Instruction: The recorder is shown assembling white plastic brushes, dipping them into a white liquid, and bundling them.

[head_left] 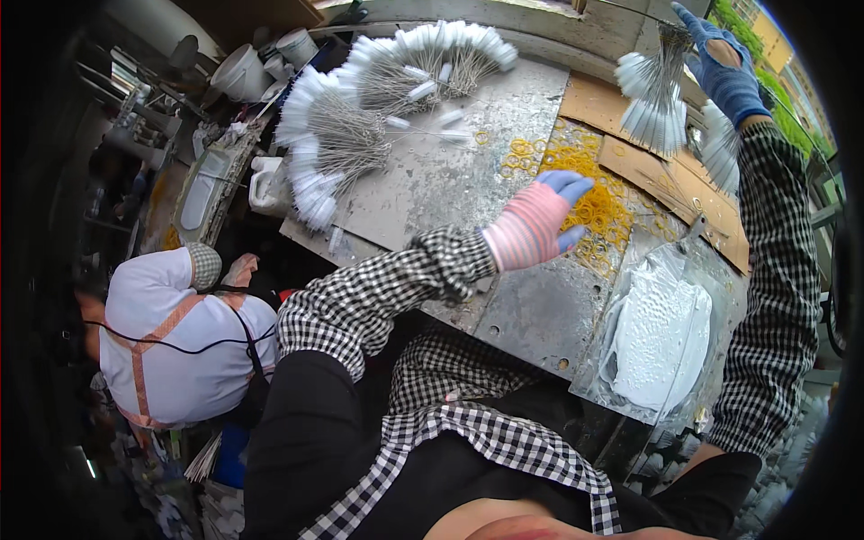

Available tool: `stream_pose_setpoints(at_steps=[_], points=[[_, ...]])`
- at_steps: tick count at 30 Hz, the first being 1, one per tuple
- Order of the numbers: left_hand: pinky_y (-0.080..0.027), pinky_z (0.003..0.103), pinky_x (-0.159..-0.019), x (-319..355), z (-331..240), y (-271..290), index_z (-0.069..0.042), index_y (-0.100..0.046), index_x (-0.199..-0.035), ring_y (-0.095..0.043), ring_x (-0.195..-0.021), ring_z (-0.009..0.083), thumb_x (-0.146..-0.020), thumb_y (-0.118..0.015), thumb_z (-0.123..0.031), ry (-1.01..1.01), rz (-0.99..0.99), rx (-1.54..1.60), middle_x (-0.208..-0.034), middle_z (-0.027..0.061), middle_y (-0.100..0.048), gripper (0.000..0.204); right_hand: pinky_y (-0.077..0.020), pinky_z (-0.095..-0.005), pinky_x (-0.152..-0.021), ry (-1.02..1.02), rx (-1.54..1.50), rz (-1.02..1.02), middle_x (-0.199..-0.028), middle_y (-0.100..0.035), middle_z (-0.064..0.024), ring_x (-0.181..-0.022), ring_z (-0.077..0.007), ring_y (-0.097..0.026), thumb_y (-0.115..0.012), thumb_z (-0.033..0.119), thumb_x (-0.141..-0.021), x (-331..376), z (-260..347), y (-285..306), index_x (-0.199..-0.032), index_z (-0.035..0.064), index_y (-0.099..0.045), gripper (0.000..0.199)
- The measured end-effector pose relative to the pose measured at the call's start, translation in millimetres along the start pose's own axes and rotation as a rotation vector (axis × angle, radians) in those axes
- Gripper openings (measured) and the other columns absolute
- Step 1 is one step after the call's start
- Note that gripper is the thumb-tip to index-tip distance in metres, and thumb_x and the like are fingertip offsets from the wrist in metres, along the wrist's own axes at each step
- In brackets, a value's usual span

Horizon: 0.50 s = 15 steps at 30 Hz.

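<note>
My left hand (pixel 538 220), in a pink striped glove with blue-grey fingertips, hovers over a pile of yellow rubber bands (pixel 598 202). Its thumb and fingers are apart, and nothing shows between them. At the upper right, my right hand (pixel 727 76), in a blue glove, reaches up beside a bundle of thin wire-handled white brushes (pixel 661 121). That bundle hangs with its bristles down from near a rod. One finger of this hand stretches out past the bundle's top, and the fingers look spread. More white brushes (pixel 346 135) lie fanned in an arc on the metal table (pixel 432 193).
A thick white paste (pixel 661 333) is spread on a clear sheet at the table's near right. Brown cardboard (pixel 648 175) lies along the far right. A person in a white top (pixel 184 333) sits at left. White buckets (pixel 241 74) and a white jug (pixel 266 186) stand beyond.
</note>
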State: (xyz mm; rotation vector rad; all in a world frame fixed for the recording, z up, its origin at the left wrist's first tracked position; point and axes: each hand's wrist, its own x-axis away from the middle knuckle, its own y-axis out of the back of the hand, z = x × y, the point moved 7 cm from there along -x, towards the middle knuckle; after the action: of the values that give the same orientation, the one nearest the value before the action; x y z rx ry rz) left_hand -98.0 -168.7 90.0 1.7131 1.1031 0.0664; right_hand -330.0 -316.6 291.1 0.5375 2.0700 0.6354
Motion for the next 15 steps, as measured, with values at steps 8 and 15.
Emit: stream_pose_setpoints(at_steps=[8,15], points=[[-0.043,0.049,-0.107,167.6,150.1,151.3,-0.005,-0.055,-0.133,-0.052,-0.125,0.0352,-0.077,-0.08,-0.04,0.55,0.191,-0.936,-0.131,0.0149,-0.056,0.071,-0.0538,-0.0407,-0.085,0.31,-0.785,0.016,-0.1,-0.069,-0.01,-0.093,-0.0291,-0.066,-0.072,0.022,-0.088,17.9,255.9,43.5,-0.112,0.0086,-0.07,0.028],[-0.038,0.051,-0.112,176.1,246.3,164.4,-0.007,-0.054,-0.134,-0.048,-0.131,0.0354,-0.092,-0.062,-0.029,0.739,0.28,-1.183,-0.139,0.016,-0.052,0.049,-0.0536,-0.0457,-0.085,0.265,-1.18,0.113,-0.104,-0.068,-0.0121,-0.099,-0.0335,-0.066,-0.073,0.021,-0.084,-7.4,432.0,-1.3,-0.113,0.0108,-0.069,0.031]])
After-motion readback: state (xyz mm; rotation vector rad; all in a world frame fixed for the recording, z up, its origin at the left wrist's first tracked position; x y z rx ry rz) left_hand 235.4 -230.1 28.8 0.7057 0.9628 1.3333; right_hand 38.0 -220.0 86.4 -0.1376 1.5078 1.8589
